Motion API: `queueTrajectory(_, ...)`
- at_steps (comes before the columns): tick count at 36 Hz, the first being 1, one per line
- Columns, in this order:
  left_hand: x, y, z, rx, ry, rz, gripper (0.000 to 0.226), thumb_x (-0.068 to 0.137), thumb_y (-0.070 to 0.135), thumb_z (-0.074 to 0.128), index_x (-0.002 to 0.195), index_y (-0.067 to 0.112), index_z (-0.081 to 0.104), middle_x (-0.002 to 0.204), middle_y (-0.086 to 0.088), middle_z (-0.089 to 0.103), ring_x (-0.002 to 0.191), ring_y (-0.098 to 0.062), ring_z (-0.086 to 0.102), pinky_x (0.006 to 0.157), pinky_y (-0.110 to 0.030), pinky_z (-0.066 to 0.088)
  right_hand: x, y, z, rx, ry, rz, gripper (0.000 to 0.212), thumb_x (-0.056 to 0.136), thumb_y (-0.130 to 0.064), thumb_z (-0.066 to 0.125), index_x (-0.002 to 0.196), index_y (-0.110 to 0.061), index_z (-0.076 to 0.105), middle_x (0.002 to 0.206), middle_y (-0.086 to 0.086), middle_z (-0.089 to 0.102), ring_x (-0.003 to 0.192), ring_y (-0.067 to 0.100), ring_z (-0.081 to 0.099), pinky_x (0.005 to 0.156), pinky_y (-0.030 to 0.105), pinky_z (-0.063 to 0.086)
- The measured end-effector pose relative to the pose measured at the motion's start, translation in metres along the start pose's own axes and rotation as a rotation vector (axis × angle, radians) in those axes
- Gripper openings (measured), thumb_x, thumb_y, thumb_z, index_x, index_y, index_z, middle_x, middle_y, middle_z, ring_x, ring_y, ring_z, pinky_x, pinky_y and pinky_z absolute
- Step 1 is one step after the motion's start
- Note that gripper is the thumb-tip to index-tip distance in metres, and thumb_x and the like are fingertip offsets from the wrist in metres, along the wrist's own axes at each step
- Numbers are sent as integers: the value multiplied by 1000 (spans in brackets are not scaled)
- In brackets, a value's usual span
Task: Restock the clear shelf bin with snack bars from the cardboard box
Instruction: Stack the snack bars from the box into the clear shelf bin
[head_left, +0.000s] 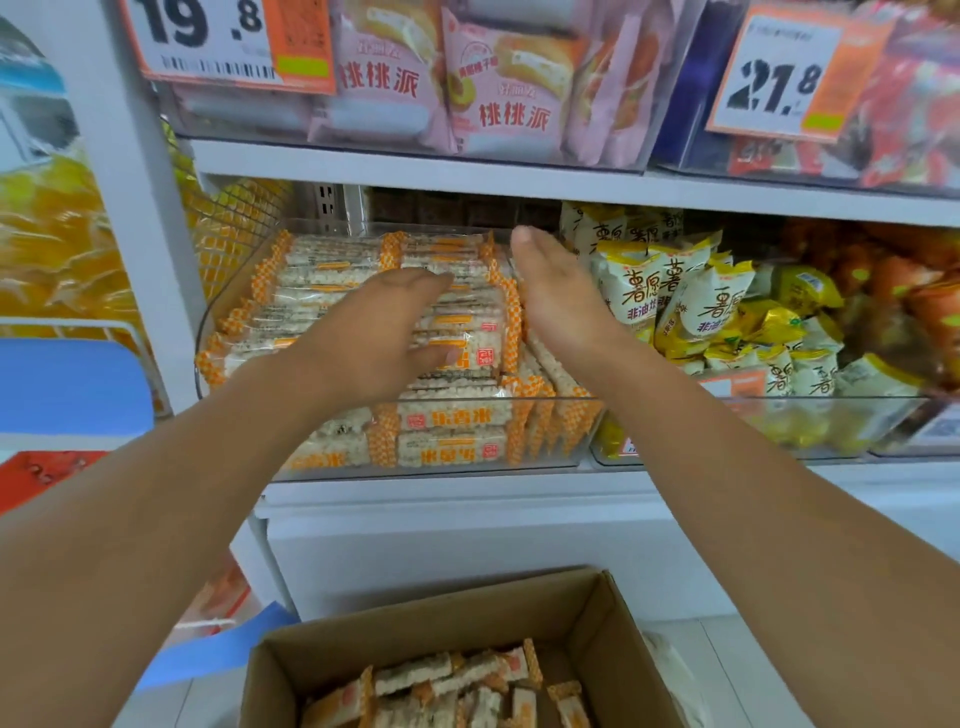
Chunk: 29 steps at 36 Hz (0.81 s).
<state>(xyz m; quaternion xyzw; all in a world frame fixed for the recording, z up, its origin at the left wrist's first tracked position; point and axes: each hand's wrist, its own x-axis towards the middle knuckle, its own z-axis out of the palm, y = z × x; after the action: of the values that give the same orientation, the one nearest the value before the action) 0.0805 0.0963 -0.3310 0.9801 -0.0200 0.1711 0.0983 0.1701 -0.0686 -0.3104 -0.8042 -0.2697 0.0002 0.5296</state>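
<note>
Here the white shelf (467, 176) spans the view, well above and behind the fingers, with another level just below them. Under both forearms, well below the fingers, the open cardboard box (587, 618) stands on the floor with loose snack bars (457, 680) lying jumbled in its bottom. Straight ahead of the fingers sits the clear shelf bin (332, 462), packed almost to its rim with rows of rice snack bars (452, 415) in clear wrappers with orange checked ends. Just right of the right fingers, a second clear bin holds yellow and white chip bags (675, 296). Above the fingers, pink cake packets (498, 104) fill an upper bin, flanked by two price tags (779, 78). The left hand (379, 338) reaches over the bin, its fingers (415, 283) straight and spread, resting flat on the top layer of bars and holding nothing. The right hand (556, 291) stands on edge at the bin's right side, fingers (524, 241) straight and together, pressed against the ends of the stacked bars, grasping nothing.
</note>
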Motion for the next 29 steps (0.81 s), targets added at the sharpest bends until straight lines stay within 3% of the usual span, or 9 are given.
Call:
queueTrajectory(5, -18, 9, -6, 106, 177, 56, 71, 90, 40, 68, 148, 10, 41, 149, -12, 46, 136, -32, 43, 114, -43, 32, -77, 31, -18, -29, 414, -463, 24, 104, -19, 48, 118, -10, 65, 109, -9, 62, 106, 8, 59, 91, 25, 46)
queueTrajectory(10, -64, 41, 5, 71, 449, 116, 35, 101, 34, 54, 123, 7, 61, 113, -15, 63, 107, -32, 56, 93, -43, 44, -148, 112, 10, 6, 584, -335, 24, 101, -14, 46, 89, -5, 65, 79, 5, 60, 70, 20, 55, 58, 29, 41)
queueTrajectory(12, -93, 57, 34, 3, 329, 151, 28, 101, 32, 49, 109, 9, 63, 96, -9, 63, 90, -28, 59, 79, -41, 49, -173, 152, 32, -58, 446, -163, 27, 101, -19, 46, 82, -8, 61, 71, 3, 57, 64, 18, 53, 53, 37, 42)
queueTrajectory(16, -158, 60, 141, 145, -618, -103, 44, 95, 51, 50, 131, 27, 50, 123, 2, 59, 112, -24, 58, 92, -41, 49, -231, 243, 55, -394, -253, 258, 23, 98, -33, 53, 109, -14, 62, 86, 1, 64, 77, 21, 62, 61, 37, 50)
queueTrajectory(18, -196, 54, 189, 94, -879, -348, 65, 90, 55, 58, 144, 22, 42, 139, -4, 52, 123, -25, 52, 99, -41, 48, -261, 281, 62, -517, -662, 567, 67, 87, -52, 65, 142, -19, 45, 118, 5, 64, 101, 25, 62, 76, 35, 54)
queueTrajectory(20, -235, 46, 235, -29, -914, -646, 88, 82, 63, 65, 149, 13, 38, 141, -8, 52, 124, -27, 53, 98, -40, 49, -287, 300, 64, -469, -889, 809, 103, 72, -68, 74, 153, -22, 30, 148, 5, 47, 128, 29, 50, 101, 37, 48)
queueTrajectory(24, -292, 49, 288, -310, -851, -1107, 118, 58, 78, 75, 150, 19, 32, 147, -6, 46, 130, -28, 48, 98, -34, 45, -308, 304, 69, -327, -1068, 1063, 116, 70, -73, 72, 156, -11, 25, 161, 8, 29, 144, 30, 34, 109, 37, 37)
queueTrajectory(26, -311, 50, 305, -427, -757, -1367, 127, 67, 61, 81, 156, 8, 8, 158, -13, 28, 139, -34, 37, 109, -39, 40, -303, 296, 77, -249, -1161, 1062, 107, 77, -78, 60, 157, -18, 23, 164, 4, 21, 149, 28, 25, 117, 41, 27)
queueTrajectory(29, -314, 53, 310, -546, -590, -1620, 115, 76, 52, 79, 154, 4, 10, 156, -16, 31, 136, -36, 41, 108, -43, 42, -293, 287, 90, -223, -1441, 966, 78, 94, -70, 36, 158, -30, 18, 167, -2, 8, 154, 23, 8, 122, 45, 10)
